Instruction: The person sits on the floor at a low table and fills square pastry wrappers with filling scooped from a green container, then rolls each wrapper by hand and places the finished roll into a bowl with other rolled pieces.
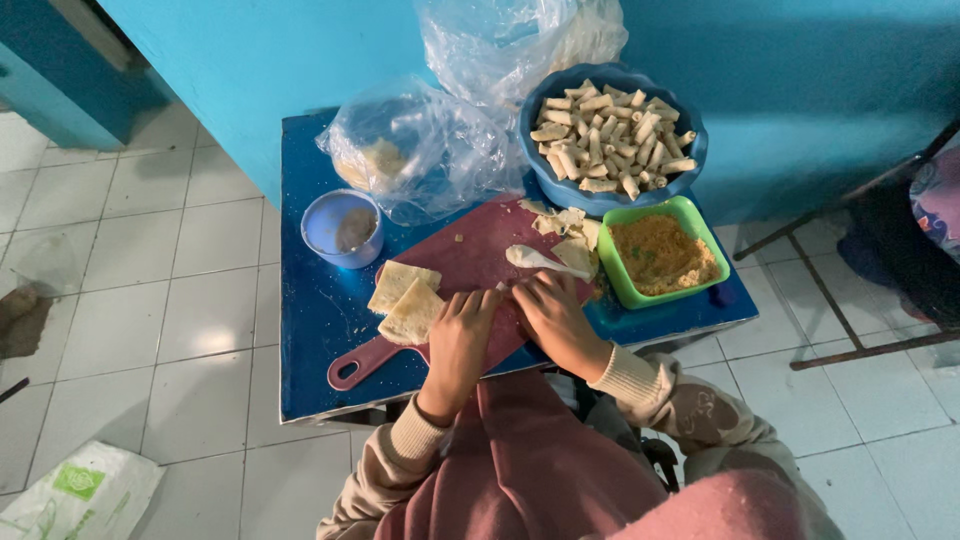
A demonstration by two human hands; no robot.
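Pink cloth of the person's lap fills the bottom of the view, and both sleeves reach forward to the blue table. The left hand and the right hand lie side by side, palms down, on the dark red cutting board. The fingers are curled over something at the middle of the board, probably a wrapper being rolled, but the hands cover it completely, so I cannot tell what they press or whether they grip it.

Just left of the left hand two pale square wrappers lie on the board, not yet used. Behind the right hand a spoon rests on a few more wrapper pieces.

Further back, the green container holds much orange-brown filling, and the big blue bowl is heaped with finished rolls. So I judge that much work is done and some is left.

The small blue cup holds something grey-brown, hard to identify. The clear plastic bags blur their contents.
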